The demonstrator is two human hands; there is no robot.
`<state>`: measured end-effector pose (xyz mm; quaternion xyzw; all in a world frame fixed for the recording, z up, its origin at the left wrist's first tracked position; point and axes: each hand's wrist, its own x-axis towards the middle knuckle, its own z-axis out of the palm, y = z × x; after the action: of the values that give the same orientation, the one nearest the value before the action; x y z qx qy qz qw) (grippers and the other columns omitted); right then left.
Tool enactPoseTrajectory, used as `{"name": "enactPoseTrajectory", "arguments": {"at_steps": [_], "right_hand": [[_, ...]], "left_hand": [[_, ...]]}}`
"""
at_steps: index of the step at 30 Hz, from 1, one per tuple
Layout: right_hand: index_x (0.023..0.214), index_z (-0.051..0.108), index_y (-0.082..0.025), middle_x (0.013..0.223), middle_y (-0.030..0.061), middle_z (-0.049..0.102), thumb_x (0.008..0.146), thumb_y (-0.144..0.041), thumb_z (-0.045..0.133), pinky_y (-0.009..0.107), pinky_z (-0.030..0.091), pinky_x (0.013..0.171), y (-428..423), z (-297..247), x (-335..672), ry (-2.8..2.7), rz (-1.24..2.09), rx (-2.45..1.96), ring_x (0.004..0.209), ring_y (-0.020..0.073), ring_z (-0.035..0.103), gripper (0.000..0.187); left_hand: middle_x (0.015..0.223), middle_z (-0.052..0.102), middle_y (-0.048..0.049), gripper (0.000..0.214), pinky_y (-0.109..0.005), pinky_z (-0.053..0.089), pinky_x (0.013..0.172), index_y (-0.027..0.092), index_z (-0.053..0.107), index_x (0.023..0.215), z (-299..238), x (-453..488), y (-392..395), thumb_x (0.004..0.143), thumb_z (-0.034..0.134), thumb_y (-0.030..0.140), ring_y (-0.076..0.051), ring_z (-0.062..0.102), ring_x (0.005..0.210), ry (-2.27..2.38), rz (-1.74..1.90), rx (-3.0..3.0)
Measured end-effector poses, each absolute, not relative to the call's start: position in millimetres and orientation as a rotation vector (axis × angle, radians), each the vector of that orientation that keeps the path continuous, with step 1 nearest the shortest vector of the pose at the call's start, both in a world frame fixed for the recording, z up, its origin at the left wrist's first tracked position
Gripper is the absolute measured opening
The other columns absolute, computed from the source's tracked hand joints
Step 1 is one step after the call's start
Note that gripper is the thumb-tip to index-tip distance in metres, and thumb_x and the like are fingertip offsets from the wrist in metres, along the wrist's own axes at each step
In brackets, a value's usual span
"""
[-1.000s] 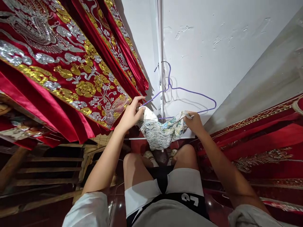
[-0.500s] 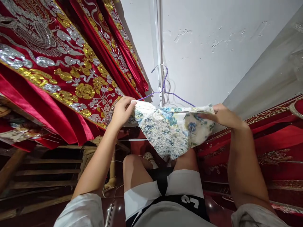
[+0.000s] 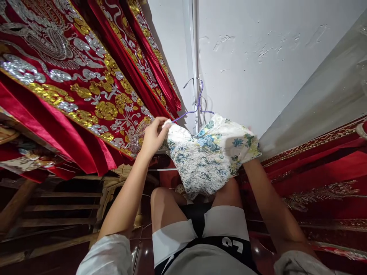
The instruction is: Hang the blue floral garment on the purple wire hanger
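Observation:
A small white garment with a blue and yellow flower print hangs over a purple wire hanger, whose hook sits on a white pipe at the wall. My left hand pinches the garment's left upper corner at the end of the hanger arm. My right hand is under the cloth at its right side, so its fingers are hidden; only my right forearm shows below the garment.
Red cloths with gold and silver embroidery hang close on the left. More red embroidered fabric lies at the right. A white wall and a vertical white pipe stand ahead. Wooden slats lie low on the left.
The garment went from bunched between my hands to spread wide, then draped over the hanger. My right hand slid under the cloth and out of sight.

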<state>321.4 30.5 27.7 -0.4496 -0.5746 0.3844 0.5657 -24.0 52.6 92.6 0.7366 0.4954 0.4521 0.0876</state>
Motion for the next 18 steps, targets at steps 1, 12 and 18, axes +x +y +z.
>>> {"name": "enactPoseTrajectory", "arguments": {"at_steps": [1,12,18], "right_hand": [[0.094,0.070,-0.027,0.076,0.0095,0.068,0.080,-0.093,0.024,0.047,0.058,0.071,29,30,330,-1.236,0.936,-1.018,0.086,0.0315,0.070,0.082],[0.074,0.058,-0.029,0.084,0.0042,0.061,0.076,-0.051,0.075,0.040,0.059,0.076,6,84,364,-0.608,0.735,-0.948,0.094,0.0275,0.066,0.028],[0.075,0.068,-0.029,0.078,0.0031,0.065,0.076,-0.056,0.076,0.038,0.056,0.064,-69,62,331,-0.845,0.882,-0.922,0.077,0.0256,0.067,0.028]], "left_hand": [[0.100,0.076,-0.0067,0.029,-0.031,0.051,0.082,0.017,0.071,0.109,91,-28,51,0.098,0.058,0.041,-0.019,0.068,0.088,1.504,1.342,2.192],[0.095,0.076,-0.0063,0.027,-0.031,0.050,0.080,0.018,0.075,0.098,131,14,62,0.099,0.058,0.038,-0.019,0.066,0.084,1.389,1.493,2.360],[0.078,0.062,-0.0050,0.036,-0.036,0.048,0.080,0.020,0.063,0.077,88,32,71,0.102,0.050,0.043,-0.020,0.059,0.080,1.421,1.517,2.318]]}}
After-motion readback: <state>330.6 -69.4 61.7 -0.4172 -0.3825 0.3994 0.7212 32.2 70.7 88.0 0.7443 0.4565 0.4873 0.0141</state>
